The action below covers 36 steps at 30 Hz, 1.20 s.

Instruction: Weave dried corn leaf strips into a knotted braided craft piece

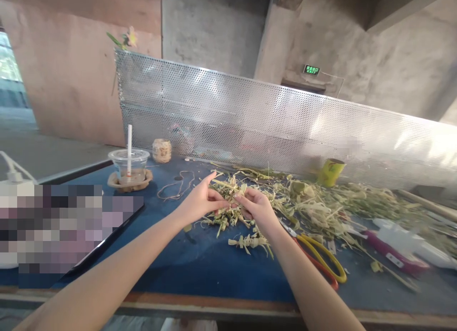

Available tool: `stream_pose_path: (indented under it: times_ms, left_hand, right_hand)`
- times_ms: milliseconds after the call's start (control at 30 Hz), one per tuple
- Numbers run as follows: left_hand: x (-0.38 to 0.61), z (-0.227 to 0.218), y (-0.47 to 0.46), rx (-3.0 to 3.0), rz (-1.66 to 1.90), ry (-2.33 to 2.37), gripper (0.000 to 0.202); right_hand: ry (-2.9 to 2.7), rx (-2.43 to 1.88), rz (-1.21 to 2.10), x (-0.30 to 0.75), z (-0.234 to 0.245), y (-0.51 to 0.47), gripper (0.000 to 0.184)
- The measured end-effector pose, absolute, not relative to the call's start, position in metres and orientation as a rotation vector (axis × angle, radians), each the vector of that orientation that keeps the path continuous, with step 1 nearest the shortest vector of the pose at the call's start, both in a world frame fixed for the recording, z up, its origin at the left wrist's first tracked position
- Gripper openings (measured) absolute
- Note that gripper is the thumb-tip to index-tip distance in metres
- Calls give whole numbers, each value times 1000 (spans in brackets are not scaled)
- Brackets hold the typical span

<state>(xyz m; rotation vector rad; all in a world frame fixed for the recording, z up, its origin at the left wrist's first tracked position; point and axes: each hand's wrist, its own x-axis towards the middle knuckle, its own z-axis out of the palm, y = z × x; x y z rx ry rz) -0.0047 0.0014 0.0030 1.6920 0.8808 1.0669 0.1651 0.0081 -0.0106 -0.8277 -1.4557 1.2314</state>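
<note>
Over the blue tabletop [171, 259], my left hand [202, 200] and my right hand [259, 209] are close together with bent fingers. A pale green plant strip [224, 184] runs between them. My right thumb and fingers pinch its right end. My left hand grips the strip's left part, its index finger reaching up; the exact contact is hard to make out. Loose plant scraps [223, 221] lie under and around both hands. A knotted leaf piece [246, 243] rests on the table below my right hand. Scissors [321, 257] with yellow and red handles lie beside my right forearm.
A lidded plastic cup [130, 164] with a straw stands in a cardboard holder at left, near a small jar [162, 150] and thin cord [178, 190]. A yellow-green cylinder [331, 172] stands behind heaped stalks [357, 200]. A perforated metal screen [228, 112] borders the back.
</note>
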Motion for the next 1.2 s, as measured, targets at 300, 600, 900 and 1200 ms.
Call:
stream_pose_path:
  times_ms: [300, 600, 900, 1200]
  left_hand:
    - [-12, 11, -4, 1693, 1004, 979, 109]
    - [-32, 15, -3, 1799, 1005, 1112, 96]
    - [1, 17, 2, 1584, 1163, 1012, 100]
    - [1, 16, -1, 1481, 1294, 964, 101]
  right_hand:
    - [-1306, -883, 1225, 167, -9, 7, 32]
    - [-1637, -897, 1087, 164, -14, 5, 25]
    - [-1701, -865, 1140, 163, -13, 2, 27]
    - [-1658, -902, 1225, 160, -19, 3, 32]
